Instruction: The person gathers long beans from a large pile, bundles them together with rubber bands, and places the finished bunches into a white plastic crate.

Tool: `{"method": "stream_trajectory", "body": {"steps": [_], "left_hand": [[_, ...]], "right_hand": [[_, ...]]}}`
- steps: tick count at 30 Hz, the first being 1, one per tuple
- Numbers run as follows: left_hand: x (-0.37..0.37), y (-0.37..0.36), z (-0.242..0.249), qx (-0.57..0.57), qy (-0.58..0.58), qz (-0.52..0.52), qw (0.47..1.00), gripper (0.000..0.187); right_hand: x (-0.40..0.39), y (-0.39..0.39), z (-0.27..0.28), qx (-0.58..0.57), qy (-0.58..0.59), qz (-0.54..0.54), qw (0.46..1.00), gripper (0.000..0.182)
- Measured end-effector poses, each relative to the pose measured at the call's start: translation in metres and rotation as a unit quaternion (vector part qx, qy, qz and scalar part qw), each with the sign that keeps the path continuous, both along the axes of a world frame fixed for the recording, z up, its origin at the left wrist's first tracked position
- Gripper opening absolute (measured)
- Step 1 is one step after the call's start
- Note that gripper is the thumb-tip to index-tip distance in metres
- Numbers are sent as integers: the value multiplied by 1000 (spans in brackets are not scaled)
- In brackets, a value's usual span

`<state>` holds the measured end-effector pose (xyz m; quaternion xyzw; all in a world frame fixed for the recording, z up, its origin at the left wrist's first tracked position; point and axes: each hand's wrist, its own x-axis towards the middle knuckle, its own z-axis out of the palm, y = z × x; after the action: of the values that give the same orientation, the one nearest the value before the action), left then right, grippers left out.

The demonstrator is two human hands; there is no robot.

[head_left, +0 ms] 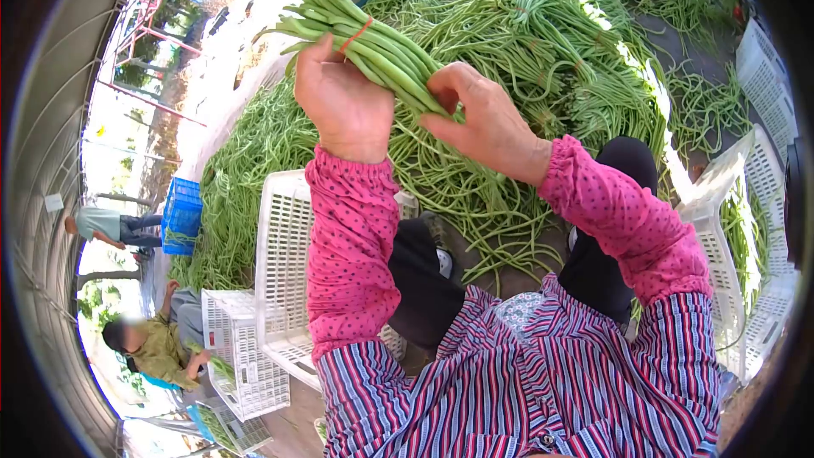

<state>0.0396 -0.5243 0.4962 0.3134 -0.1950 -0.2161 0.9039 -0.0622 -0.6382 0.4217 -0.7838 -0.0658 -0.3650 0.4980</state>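
Note:
A bundle of long green beans is held up in front of me, with a red rubber band around it near its left end. My left hand supports the bundle from below, thumb against the beans close to the band. At the bundle's right end, the fingers of my right hand are closed around the beans. Behind both hands lies a large heap of long green beans, some of it in tied bunches.
White plastic crates stand at my left, and another white crate with beans in it stands at my right. A blue crate is at the far left near a standing person. Another person sits by a white crate.

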Motion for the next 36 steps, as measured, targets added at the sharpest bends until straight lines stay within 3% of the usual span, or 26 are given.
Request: {"method": "stream_trajectory", "body": {"steps": [2,4,6,8,10,13,15,19,21,24,29,31,36], "left_hand": [[-7,-1,4,-15,-19,23,999,30],[-8,6,2,90,-64,-17,994,28],[-5,11,4,126,-108,-19,986,26],[-11,14,11,240,-116,2,964,23],[-4,22,0,255,-139,-11,957,23],[2,36,0,347,-172,30,922,21],[5,43,-4,464,-219,109,851,25],[-2,43,-14,380,-166,45,909,31],[-6,41,-18,273,-144,-25,951,38],[-9,41,-28,244,-151,-31,958,41],[-7,41,-31,231,-128,-23,964,42],[-12,41,-33,273,-113,-50,954,38],[-15,39,-40,285,-40,-8,958,24]], "right_hand": [[9,-9,-6,69,15,18,997,22],[9,-23,-10,172,82,180,965,19],[5,-29,-8,161,59,199,965,12],[-1,-32,-1,232,159,255,925,11],[-2,-32,-11,234,155,263,923,15],[-5,-34,-9,259,187,294,901,20],[-8,-34,-8,262,190,291,900,24],[-13,-33,2,248,227,305,891,23],[-14,-30,8,223,222,291,903,22],[-8,-31,4,137,190,271,934,21],[-11,-24,5,101,144,232,957,18],[-16,-24,-5,14,152,148,977,18],[-31,-11,-24,15,117,113,987,20]]}}
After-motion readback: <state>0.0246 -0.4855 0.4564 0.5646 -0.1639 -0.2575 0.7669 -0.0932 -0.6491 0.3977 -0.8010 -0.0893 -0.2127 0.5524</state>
